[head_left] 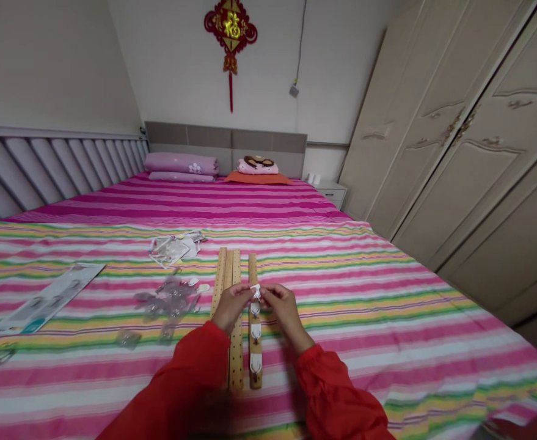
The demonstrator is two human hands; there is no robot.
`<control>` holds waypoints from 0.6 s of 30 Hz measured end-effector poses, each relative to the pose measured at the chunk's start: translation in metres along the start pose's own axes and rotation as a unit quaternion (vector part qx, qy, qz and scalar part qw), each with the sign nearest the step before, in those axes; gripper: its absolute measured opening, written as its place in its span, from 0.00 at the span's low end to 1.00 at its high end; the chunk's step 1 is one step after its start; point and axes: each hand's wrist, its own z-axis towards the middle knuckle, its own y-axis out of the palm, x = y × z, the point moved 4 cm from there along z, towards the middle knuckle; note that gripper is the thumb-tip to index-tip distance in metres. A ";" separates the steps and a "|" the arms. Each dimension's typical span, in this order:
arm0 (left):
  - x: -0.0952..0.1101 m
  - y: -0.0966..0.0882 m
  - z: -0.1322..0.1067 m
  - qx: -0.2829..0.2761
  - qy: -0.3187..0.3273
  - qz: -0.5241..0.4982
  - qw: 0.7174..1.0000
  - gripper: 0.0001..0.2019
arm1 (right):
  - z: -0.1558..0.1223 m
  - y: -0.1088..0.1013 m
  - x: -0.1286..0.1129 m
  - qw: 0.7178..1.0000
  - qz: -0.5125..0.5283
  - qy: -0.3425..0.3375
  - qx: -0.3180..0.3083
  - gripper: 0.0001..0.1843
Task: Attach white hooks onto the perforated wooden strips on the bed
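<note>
A white hook (256, 289) was pinched in the grip of the left hand (232, 305), thumb and fingers nearly closed, and its other edge was held by the similarly closed grip of the right hand (283, 305). It was positioned at a narrow wooden strip (252, 266), beyond three other hooks (256, 330); perforated strips (236, 360) were laid alongside on the bed (364, 293).

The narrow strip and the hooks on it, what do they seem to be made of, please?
Strip: probably wood or bamboo, smooth-looking, going by its light-brown colour. Hooks: smooth white backs suggest plastic; the thin, greyish curved parts hint at metal, though too small to be sure.
</note>
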 end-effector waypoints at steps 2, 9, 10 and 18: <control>-0.003 -0.001 0.012 0.016 0.002 0.000 1.000 0.23 | 0.008 -0.001 0.006 1.000 0.014 0.016 0.008 0.11; -0.019 -0.011 0.038 0.107 0.107 0.173 0.973 0.13 | 0.025 -0.002 0.035 0.997 0.021 0.065 0.044 0.10; -0.020 -0.012 0.040 0.109 0.113 0.195 0.968 0.11 | 0.027 -0.001 0.038 0.996 0.018 0.070 0.048 0.10; -0.020 -0.006 0.044 0.110 0.135 0.289 0.941 0.01 | 0.036 -0.003 0.051 0.994 0.002 0.082 0.071 0.07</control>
